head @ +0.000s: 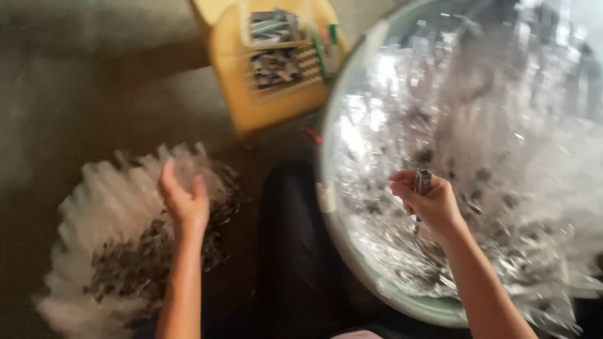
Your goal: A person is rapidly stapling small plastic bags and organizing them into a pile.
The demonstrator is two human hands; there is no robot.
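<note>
- Head view, blurred: right hand grips a small metal piece over the basin.
- Left hand, open and empty, hovers over a bag of dark pieces.
- Likely mid-sorting; next move needs an aimed drop.

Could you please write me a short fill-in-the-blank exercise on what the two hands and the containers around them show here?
1. The right hand grips a small ____-coloured metal piece above the large basin.
2. The left hand is open over a white ____ of dark small parts.
3. The stool at the top, bearing a tray of parts, is ____ in colour.

Missing words: silver; bag; yellow
</note>
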